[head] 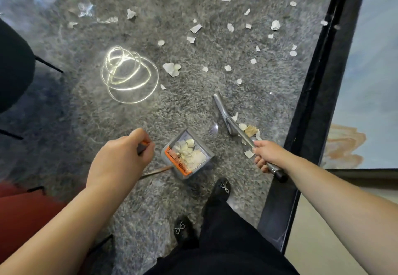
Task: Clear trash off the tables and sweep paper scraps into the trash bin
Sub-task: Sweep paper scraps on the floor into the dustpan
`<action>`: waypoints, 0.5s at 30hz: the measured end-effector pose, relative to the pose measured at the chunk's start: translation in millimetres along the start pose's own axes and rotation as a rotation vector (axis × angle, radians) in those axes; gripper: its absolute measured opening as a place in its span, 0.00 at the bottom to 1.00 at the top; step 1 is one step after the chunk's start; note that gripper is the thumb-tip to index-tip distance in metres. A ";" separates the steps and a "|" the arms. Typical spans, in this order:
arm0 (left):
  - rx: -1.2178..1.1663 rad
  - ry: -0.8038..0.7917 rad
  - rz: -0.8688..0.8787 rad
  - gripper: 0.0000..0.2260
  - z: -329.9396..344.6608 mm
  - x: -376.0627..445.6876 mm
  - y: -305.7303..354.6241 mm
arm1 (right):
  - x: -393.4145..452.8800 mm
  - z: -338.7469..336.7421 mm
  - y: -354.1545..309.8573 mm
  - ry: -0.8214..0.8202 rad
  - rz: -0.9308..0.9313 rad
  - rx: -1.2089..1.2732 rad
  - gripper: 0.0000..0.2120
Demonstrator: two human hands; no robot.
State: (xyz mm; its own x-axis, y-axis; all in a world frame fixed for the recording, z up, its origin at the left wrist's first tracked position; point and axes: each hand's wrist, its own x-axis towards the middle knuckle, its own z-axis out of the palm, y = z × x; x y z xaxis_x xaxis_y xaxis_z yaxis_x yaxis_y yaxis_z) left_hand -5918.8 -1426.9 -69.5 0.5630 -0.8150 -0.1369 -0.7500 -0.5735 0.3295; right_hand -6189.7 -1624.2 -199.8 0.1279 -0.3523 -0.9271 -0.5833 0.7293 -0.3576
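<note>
I look down at a grey speckled floor [120, 124]. My left hand [120, 158] grips the handle of a grey dustpan [206, 156] with an orange comb edge; white paper pieces lie inside it. My right hand [268, 154] grips the metal handle of a broom [237, 128], whose grey head [219, 104] rests on the floor just right of the dustpan. A small pile of paper and a brown scrap [249, 130] lies beside the broom head. Several white paper scraps [195, 29] are scattered over the floor farther out.
A black frame edge [312, 93] runs diagonally down the right side. A dark rounded object [13, 67] stands at the left, a red surface [23, 210] at the lower left. A bright ring reflection [129, 74] shines on the floor. My black shoes [223, 188] stand below the dustpan.
</note>
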 end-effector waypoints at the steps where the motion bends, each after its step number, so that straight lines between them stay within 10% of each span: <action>1: -0.007 -0.014 0.012 0.06 0.2 9.7 9.0 | -2.4 -6.6 -3.5 0.001 -0.015 0.000 0.22; 15: 0.146 -0.159 0.319 0.06 -2.9 138.5 112.8 | -39.6 -82.1 16.3 0.095 -0.073 0.201 0.23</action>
State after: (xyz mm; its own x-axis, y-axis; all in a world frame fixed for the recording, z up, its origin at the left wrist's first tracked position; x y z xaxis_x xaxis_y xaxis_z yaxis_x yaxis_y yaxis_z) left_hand -5924.4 -1604.2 -48.6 0.2408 -0.9506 -0.1960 -0.9270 -0.2851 0.2436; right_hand -6270.1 -1646.6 -159.7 0.0823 -0.4550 -0.8867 -0.4023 0.7988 -0.4472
